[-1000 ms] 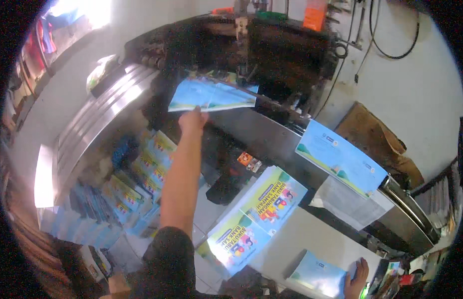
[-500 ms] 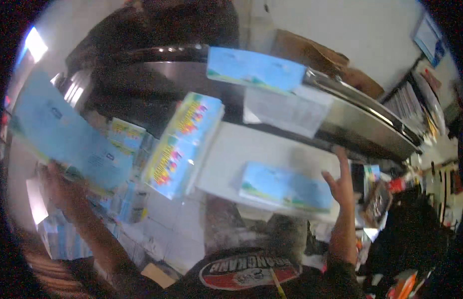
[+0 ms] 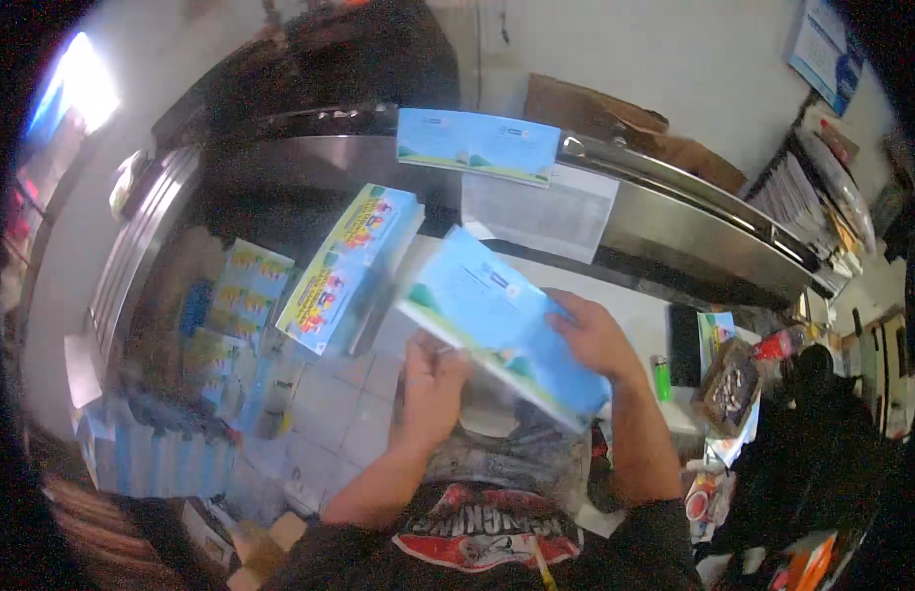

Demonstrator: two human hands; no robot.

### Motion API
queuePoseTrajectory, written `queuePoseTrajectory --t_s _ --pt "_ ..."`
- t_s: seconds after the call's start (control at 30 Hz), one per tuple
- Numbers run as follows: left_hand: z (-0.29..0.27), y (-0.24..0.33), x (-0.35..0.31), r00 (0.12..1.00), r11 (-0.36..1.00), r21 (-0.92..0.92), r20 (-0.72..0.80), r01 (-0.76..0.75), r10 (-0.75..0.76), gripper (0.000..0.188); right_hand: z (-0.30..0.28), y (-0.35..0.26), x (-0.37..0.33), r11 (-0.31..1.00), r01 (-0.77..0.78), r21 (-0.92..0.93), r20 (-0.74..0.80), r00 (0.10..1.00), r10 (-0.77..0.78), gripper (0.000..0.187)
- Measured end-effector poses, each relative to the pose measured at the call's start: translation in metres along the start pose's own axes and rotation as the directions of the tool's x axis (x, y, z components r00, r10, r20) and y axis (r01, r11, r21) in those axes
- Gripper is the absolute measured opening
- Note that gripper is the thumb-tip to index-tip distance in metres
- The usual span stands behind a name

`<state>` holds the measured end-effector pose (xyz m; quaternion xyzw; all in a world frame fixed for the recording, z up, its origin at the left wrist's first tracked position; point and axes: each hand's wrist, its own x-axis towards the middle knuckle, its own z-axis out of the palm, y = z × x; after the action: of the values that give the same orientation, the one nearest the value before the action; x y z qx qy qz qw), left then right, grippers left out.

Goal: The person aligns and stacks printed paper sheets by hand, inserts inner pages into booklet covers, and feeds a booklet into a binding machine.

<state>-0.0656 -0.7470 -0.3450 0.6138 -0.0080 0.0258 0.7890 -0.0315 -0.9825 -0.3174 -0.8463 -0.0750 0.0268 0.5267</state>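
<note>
Light-blue printed stack (image 3: 492,310) held up in front of the person's chest, above the near side of a pale tabletop (image 3: 635,298), tilted with its left end farther from the body. Right hand (image 3: 597,340) closed on the stack's right-hand long edge, thumb lying over the printed face; fingers behind partly hidden. Left hand (image 3: 435,384) at the opposite, lower edge, fingers bent; cannot tell whether they pinch the paper or only rest against it. Just left of the held work, a tall pile of colourful printed covers (image 3: 349,261), yellow and blue, with figures on top. Beyond, blue printed sheets (image 3: 477,146) lie along a long metal machine, a whitish sheet (image 3: 541,212) below them on its front. Brown cardboard (image 3: 595,110) against the wall behind. To the right of the right hand: green lighter (image 3: 661,377), dark flat object (image 3: 685,345), brown tray (image 3: 730,389) holding small pale bits. Far left, lower down, more printed bundles (image 3: 249,281) in rows; details there blurred.
</note>
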Motion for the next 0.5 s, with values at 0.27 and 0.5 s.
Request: queuePoseTrajectory --t_s 0.27,0.5 --pt "-0.069 -0.05 0.068 0.905 0.527 0.752 0.223 -0.396 0.363 0.048 0.048 0.085 0.0 0.648 0.065 -0.759 -0.073 0.98 -0.183 0.052" --pt "-0.085 -0.079 0.078 0.904 0.403 0.823 0.281 -0.4 0.324 0.057 0.019 0.083 0.011 0.851 -0.013 -0.525 -0.189 0.977 -0.102 0.048"
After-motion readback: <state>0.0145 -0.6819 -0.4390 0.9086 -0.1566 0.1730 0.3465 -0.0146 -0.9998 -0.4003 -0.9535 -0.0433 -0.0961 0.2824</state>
